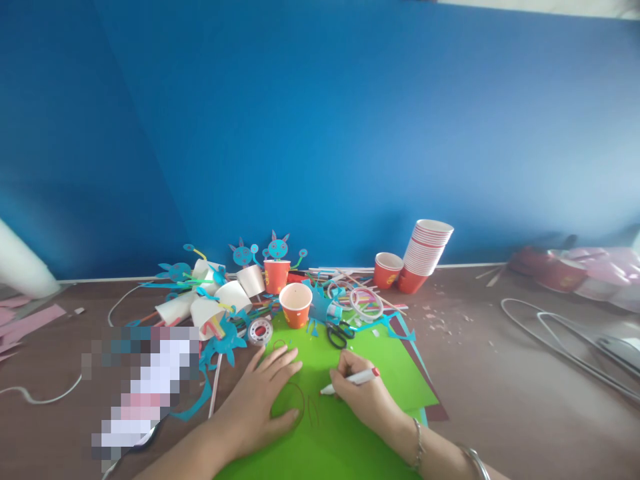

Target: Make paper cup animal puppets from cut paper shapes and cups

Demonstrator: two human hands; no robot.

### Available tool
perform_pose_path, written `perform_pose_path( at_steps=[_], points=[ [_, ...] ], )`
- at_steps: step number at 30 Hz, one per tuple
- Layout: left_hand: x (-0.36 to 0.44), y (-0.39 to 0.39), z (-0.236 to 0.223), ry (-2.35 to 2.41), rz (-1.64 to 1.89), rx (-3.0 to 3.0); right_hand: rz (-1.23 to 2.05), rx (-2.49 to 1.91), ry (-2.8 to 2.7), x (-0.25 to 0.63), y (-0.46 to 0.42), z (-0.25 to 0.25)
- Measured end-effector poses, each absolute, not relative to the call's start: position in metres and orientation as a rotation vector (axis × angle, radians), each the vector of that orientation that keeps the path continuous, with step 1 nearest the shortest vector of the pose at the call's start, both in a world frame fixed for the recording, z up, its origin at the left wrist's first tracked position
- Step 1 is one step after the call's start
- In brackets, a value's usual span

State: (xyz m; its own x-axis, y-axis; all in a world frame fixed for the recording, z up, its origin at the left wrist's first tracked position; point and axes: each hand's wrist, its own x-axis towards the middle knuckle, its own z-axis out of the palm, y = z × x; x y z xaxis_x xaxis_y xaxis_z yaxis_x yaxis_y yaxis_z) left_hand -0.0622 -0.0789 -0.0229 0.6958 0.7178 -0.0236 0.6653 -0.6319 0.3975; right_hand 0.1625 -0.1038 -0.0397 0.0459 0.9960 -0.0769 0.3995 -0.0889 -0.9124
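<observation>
A bright green paper sheet lies on the brown table in front of me, with red curved lines drawn on it. My left hand rests flat on the sheet, fingers spread, thumb out beside the drawn curves. My right hand is closed around a white marker with a red cap, its tip down on the green paper next to the red lines. An orange paper cup stands upright just beyond the sheet, and black scissors lie on the sheet's far edge.
Behind the sheet is a heap of cut white cups, blue paper cut-outs and straws. A stack of orange cups leans at the back right beside a single cup. Tape rolls, white cables and pink bags lie around.
</observation>
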Motion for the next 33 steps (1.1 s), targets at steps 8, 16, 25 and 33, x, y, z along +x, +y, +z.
perform_pose_path(
  at_steps=[8, 16, 25, 33],
  points=[
    [-0.0621, -0.0793, -0.0244, 1.083, 0.198, 2.538, 0.975, -1.584, -1.451, 0.1630, -0.1020, -0.0413],
    [-0.0616, -0.0780, -0.0249, 1.087, 0.192, 2.535, 0.975, -1.535, -1.452, 0.1655, -0.1023, -0.0438],
    [-0.0622, -0.0789, -0.0240, 1.072, 0.213, 2.540, 1.048, -1.498, -1.437, 0.1665, -0.1030, -0.0416],
    [-0.0629, -0.0788, -0.0247, 1.066, 0.218, 2.558, 1.109, -1.493, -1.433, 0.1670, -0.1034, -0.0396]
  ],
)
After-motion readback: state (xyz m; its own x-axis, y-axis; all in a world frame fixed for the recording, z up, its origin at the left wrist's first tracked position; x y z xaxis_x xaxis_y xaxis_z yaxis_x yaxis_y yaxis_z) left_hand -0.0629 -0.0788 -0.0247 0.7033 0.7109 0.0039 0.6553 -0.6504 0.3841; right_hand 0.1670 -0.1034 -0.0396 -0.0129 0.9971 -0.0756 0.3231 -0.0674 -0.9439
